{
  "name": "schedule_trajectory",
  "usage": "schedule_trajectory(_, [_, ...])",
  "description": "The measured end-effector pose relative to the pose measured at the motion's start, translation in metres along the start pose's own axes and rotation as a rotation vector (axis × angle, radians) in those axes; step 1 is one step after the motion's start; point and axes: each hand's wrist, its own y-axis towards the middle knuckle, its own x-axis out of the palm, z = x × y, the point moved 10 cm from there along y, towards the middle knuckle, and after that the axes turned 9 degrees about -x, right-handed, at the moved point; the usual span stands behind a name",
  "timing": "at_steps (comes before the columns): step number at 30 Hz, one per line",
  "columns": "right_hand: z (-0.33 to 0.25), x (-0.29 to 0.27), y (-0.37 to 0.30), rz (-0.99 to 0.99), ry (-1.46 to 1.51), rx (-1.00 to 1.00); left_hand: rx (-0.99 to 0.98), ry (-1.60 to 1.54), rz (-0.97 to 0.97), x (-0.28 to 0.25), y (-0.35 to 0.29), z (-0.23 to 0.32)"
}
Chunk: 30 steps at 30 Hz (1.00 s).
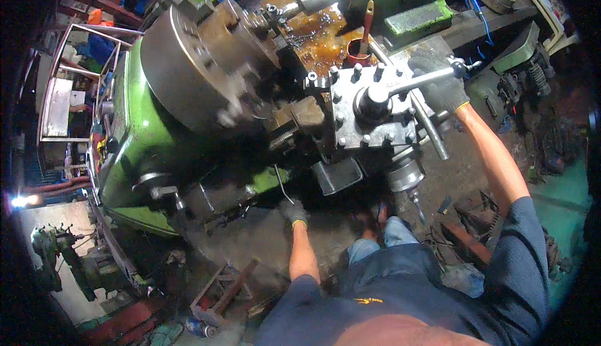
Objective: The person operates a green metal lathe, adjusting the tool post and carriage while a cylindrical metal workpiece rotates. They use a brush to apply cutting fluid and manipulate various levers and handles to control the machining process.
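My left hand (292, 211), in a dark glove, is closed around the lower end of a thin bent metal lever (282, 183) at the front of a green lathe (134, 108). My right hand (441, 86), gloved too, is curled beside the square tool post (350, 108). The tool post's long clamping handle (413, 83) crosses over that hand and hides part of its fingers. What they grip cannot be made out. Left of the tool post, the big round chuck (181, 64) has blurred jaws, while the tool tip is hard to see in shadow.
Behind the tool post, a brush (368, 23) stands in a red pot (358, 51) near an oily, chip-strewn tray (322, 39). The green tailstock (413, 14) is at the back. A loose-looking bar (438, 139) slants beside the tool post. Metal frames (225, 289) lie on the floor.
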Motion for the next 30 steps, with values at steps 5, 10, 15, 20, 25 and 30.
schedule_trajectory(5, [0.019,0.025,-0.007,-0.102,0.034,0.083,0.398,0.291,0.355,0.025,0.071,-0.024])
schedule_trajectory(10, [0.02,0.025,-0.004,-0.098,0.079,0.108,0.635,0.547,0.447,0.011,0.053,-0.013])
schedule_trajectory(15, [0.001,0.007,0.004,-0.022,0.117,0.043,0.328,0.407,0.217,-0.012,-0.01,-0.022])
schedule_trajectory(20, [0.008,-0.002,0.0,0.041,0.232,0.142,0.086,0.193,0.087,-0.023,-0.088,-0.023])
schedule_trajectory(25, [-0.008,-0.016,0.008,0.063,0.123,0.056,0.235,-0.386,0.093,-0.036,-0.145,0.03])
schedule_trajectory(30, [-0.013,-0.032,0.011,0.124,0.223,0.047,0.78,-0.463,0.369,-0.093,-0.277,0.218])
